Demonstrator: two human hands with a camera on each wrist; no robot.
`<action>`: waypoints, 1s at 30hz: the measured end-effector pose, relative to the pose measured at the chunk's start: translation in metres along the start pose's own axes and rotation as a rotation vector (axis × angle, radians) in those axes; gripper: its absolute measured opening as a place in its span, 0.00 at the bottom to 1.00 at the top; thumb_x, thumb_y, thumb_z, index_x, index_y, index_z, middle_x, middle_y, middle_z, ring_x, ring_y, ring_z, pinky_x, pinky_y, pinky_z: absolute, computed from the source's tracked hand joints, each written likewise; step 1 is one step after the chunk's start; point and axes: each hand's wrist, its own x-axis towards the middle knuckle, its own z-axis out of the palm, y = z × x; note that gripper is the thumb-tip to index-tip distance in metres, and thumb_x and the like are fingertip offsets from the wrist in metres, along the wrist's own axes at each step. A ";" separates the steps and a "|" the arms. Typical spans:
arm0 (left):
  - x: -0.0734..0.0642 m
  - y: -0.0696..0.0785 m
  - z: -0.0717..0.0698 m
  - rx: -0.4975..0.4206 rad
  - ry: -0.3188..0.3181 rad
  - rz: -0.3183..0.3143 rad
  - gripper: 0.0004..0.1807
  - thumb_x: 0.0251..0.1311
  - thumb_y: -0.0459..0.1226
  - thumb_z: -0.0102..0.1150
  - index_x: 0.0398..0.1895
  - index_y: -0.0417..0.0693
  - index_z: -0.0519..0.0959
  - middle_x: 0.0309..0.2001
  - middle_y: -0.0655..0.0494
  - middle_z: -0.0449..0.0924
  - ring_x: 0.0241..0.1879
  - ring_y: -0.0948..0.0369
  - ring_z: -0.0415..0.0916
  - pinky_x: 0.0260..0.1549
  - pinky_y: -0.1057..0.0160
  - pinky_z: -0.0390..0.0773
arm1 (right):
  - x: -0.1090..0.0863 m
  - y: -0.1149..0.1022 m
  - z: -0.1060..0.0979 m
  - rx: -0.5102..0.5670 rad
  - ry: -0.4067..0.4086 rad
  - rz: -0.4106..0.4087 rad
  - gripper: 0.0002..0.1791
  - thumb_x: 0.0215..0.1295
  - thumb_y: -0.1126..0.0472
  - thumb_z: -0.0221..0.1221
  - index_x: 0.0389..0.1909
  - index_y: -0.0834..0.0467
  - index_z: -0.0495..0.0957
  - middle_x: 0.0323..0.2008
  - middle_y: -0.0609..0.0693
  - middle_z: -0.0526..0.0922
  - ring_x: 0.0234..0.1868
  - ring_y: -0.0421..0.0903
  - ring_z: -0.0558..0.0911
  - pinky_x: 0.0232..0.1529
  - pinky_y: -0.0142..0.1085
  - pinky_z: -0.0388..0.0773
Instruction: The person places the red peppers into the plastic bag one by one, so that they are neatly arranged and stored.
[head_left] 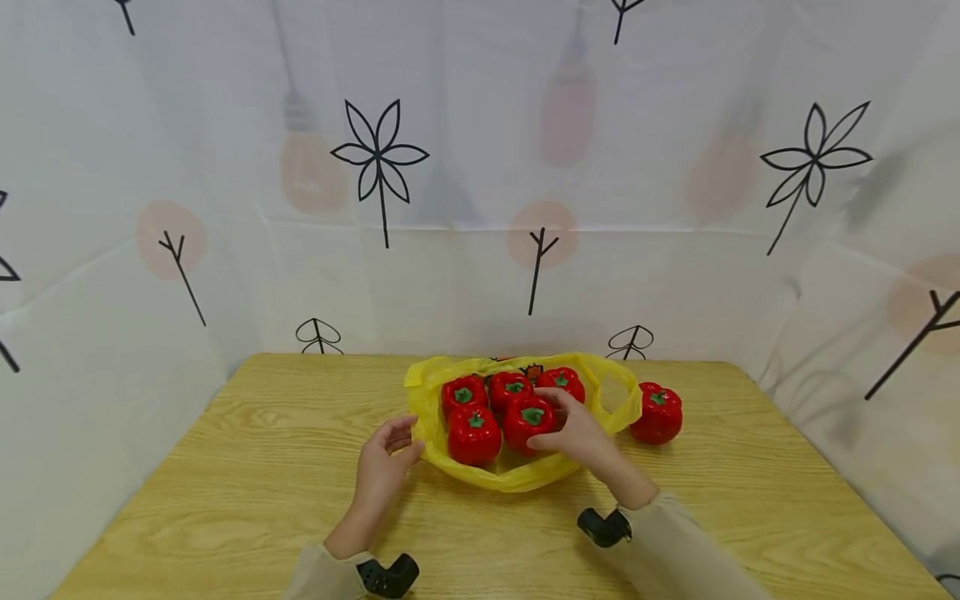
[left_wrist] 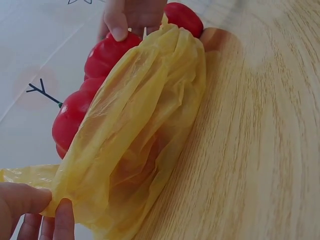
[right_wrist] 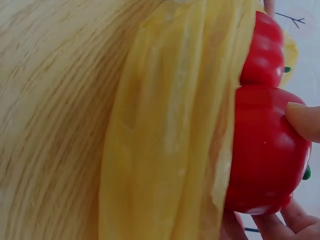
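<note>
A yellow plastic bag (head_left: 498, 481) lies with its mouth spread wide, and several red bell peppers (head_left: 474, 437) with green stems sit inside. My right hand (head_left: 581, 433) grips one bell pepper (right_wrist: 270, 150) at the bag's front right, thumb on its near side and fingers around the far side. In the right wrist view this pepper stands just above the bag's edge (right_wrist: 170, 125), against a neighbouring pepper (right_wrist: 264, 50). At the left, my left hand (head_left: 382, 471) pinches the bag's rim between thumb and fingers, as the left wrist view shows.
Another red bell pepper (head_left: 657, 414) stands on the wooden table (head_left: 300, 433) just right of the bag, beside its handle loop (head_left: 624, 398). A pale printed curtain (head_left: 465, 283) hangs behind the table and along both sides.
</note>
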 end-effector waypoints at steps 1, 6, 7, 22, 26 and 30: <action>0.000 0.000 0.000 0.002 0.001 0.000 0.18 0.55 0.25 0.60 0.51 0.36 0.76 0.47 0.44 0.74 0.45 0.51 0.72 0.34 0.64 0.80 | 0.001 0.000 0.002 0.006 -0.005 0.000 0.39 0.46 0.64 0.71 0.61 0.56 0.67 0.59 0.55 0.70 0.55 0.55 0.70 0.53 0.50 0.72; 0.000 0.000 0.000 0.004 0.001 -0.002 0.19 0.55 0.25 0.60 0.51 0.37 0.76 0.47 0.44 0.73 0.46 0.50 0.72 0.34 0.63 0.80 | 0.003 0.003 0.008 0.023 -0.022 0.000 0.38 0.44 0.67 0.71 0.60 0.56 0.68 0.57 0.55 0.71 0.52 0.54 0.72 0.49 0.47 0.75; -0.001 0.000 0.000 0.004 0.001 -0.003 0.19 0.55 0.26 0.61 0.51 0.37 0.76 0.47 0.44 0.73 0.46 0.50 0.72 0.34 0.63 0.80 | 0.003 0.004 0.009 0.023 -0.021 0.001 0.38 0.43 0.67 0.71 0.60 0.56 0.69 0.57 0.55 0.71 0.52 0.53 0.72 0.48 0.46 0.76; 0.000 0.000 0.001 -0.002 -0.004 0.003 0.18 0.55 0.26 0.61 0.51 0.37 0.76 0.47 0.44 0.74 0.46 0.51 0.72 0.34 0.63 0.80 | 0.002 0.011 0.015 0.058 -0.042 0.019 0.40 0.44 0.72 0.68 0.62 0.55 0.68 0.60 0.56 0.68 0.55 0.55 0.70 0.48 0.46 0.76; -0.001 0.001 0.001 -0.001 -0.008 0.006 0.18 0.55 0.26 0.61 0.51 0.37 0.76 0.47 0.44 0.74 0.46 0.50 0.72 0.34 0.63 0.80 | 0.002 0.013 0.011 0.086 -0.046 -0.013 0.40 0.46 0.71 0.68 0.64 0.58 0.65 0.60 0.58 0.68 0.56 0.58 0.70 0.50 0.47 0.75; -0.002 0.001 0.001 0.000 -0.007 0.007 0.19 0.55 0.26 0.61 0.51 0.37 0.76 0.47 0.44 0.74 0.46 0.50 0.72 0.34 0.63 0.80 | 0.001 0.011 0.005 0.106 -0.040 -0.039 0.39 0.48 0.70 0.68 0.63 0.60 0.64 0.60 0.61 0.68 0.57 0.60 0.69 0.51 0.47 0.74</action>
